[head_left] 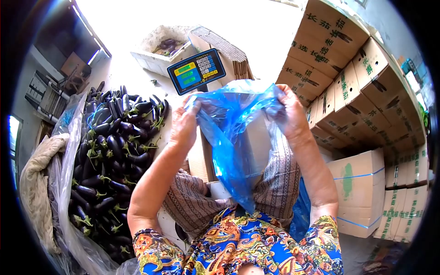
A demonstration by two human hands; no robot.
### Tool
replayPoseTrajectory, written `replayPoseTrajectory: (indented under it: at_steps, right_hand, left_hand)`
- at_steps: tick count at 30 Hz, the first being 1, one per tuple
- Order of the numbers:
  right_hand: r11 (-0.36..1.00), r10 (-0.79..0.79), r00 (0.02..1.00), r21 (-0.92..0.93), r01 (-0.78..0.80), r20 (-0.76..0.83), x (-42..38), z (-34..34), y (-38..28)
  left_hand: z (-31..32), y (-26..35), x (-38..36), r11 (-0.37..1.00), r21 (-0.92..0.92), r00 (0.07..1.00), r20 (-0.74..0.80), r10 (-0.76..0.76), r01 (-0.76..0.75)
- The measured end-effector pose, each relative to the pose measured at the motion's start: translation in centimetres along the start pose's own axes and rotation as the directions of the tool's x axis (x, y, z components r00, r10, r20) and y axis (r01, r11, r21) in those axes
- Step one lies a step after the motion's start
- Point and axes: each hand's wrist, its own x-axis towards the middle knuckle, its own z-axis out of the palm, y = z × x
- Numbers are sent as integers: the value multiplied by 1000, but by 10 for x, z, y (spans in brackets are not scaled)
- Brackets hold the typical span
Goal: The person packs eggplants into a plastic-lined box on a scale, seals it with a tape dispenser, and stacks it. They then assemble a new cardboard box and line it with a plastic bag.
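Observation:
A blue plastic bag [233, 146] hangs stretched between my two hands, its upper edge spread wide and its lower end narrowing down toward my lap. My left hand [184, 120] pinches the bag's left upper corner. On the other side, my right hand [292, 112] grips the right upper corner with curled fingers. Behind the bag, between my knees, stands a cardboard box [200, 158], mostly hidden by the bag. Just beyond my left hand is a scale display [196, 71] with a keypad and green screens.
A large heap of eggplants [117, 146] lies to the left beside plastic sheeting [68, 192]. A white foam box [158, 52] holding some eggplants stands ahead. Printed cartons [348, 91] are stacked high on the right, near a strapped carton [360, 192].

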Motion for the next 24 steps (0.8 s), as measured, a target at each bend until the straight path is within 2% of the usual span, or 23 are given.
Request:
replayPoseTrajectory:
  at_steps: [1, 2, 4, 5, 6, 8, 9, 10, 11, 13, 14, 16, 17, 19, 20, 22, 23, 24]
  right_hand:
    - [999, 0, 996, 48, -4, 87, 4, -12, -3]
    - [999, 18, 999, 35, -19, 30, 5, -20, -7]
    - [996, 91, 958, -33, -85, 274, 12, -48, -13]
    - [977, 143, 947, -196, -87, 289, 11, -60, -16]
    - [907, 149, 972, -418, -60, 182, 9, -65, -19]
    - [827, 116, 983, -562, -18, 140, 3, -68, -25]
    - [795, 96, 986, -607, 8, 138, 6, -76, -22]
    - [759, 72, 988, -650, 35, 138, 12, -86, -17]
    - [720, 50, 989, -691, 60, 138, 17, -92, -13]
    - [891, 121, 992, -445, -90, 42, 24, -88, -6]
    - [940, 167, 986, -301, -159, 2, 29, -86, -3]
    - [953, 135, 991, -271, -136, -26, 44, -90, 5]
    - [954, 107, 993, -275, -116, -48, 51, -90, 8]
    - [952, 13, 991, -301, -54, -135, 70, -84, 22]
    - [886, -51, 996, -464, 9, -80, 82, -92, 26]
    - [667, -147, 987, -731, 144, 60, 102, -102, 29]
    - [616, -182, 983, -779, 115, 2, 110, -107, 34]
    - [562, -211, 977, -815, 142, 25, 116, -106, 35]
  left_hand:
    - [-11, 1, 7, 1000, -10, 999, -17, -27, 27]
    - [-25, 0, 14, 1000, 29, 1000, 5, 10, -10]
    - [-52, 0, 22, 986, 160, 999, 9, 46, -47]
    - [-62, 4, 26, 961, 277, 997, -71, 26, -6]
    - [-77, 6, 29, 952, 303, 996, -88, -17, 43]
    - [-106, -1, 35, 967, 252, 994, -106, 1, 26]
    - [-126, -6, 38, 927, 375, 997, -74, 12, 16]
    - [-125, -4, 31, 858, 513, 992, -118, 33, 32]
    - [-128, -11, 29, 864, 500, 996, -91, -17, 61]
    - [-127, -21, 28, 900, 420, 993, -74, -96, 118]
    - [-126, -25, 31, 905, 418, 994, -95, -47, 83]
    - [-125, -32, 43, 909, 416, 990, -135, 51, 10]
    - [-130, -40, 52, 875, 480, 984, -110, 138, -69]
    - [-128, -38, 67, 679, 695, 945, 1, 326, -235]
    - [-127, -37, 75, 550, 777, 912, 74, 402, -306]
    - [-136, -44, 96, 496, 812, 884, 50, 465, -307]
    - [-141, -48, 105, 460, 837, 875, 44, 483, -296]
    - [-143, -51, 113, 424, 860, 865, 40, 500, -285]
